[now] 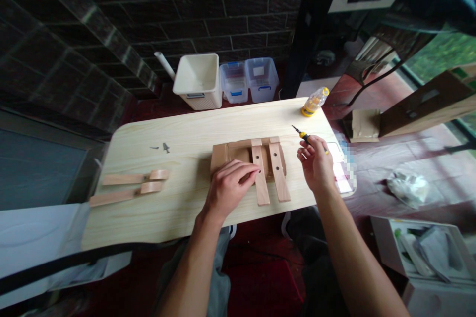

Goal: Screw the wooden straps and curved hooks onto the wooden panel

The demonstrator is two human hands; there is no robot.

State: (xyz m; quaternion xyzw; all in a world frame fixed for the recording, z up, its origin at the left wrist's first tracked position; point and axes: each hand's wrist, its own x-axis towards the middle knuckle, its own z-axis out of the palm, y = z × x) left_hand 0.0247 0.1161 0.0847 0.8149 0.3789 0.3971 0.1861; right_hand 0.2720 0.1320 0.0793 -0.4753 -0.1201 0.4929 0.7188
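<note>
Two pale, flat wooden strips [263, 190] across brown cardboard box [220, 153]; probably light, stiff; steady by long edges. Left hand [231, 178] at one strip, grip unclear. Right of box: right hand [318, 161] gripping slim black-and-yellow screwdriver [304, 136].

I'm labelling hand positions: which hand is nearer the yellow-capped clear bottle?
Right. The right hand, holding a screwdriver, is on the near side of the bottle; the left hand is farther away, at the cardboard box.

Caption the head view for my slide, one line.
Left hand at one of two wooden pieces laid across a cardboard box, right hand holding a screwdriver.
</note>
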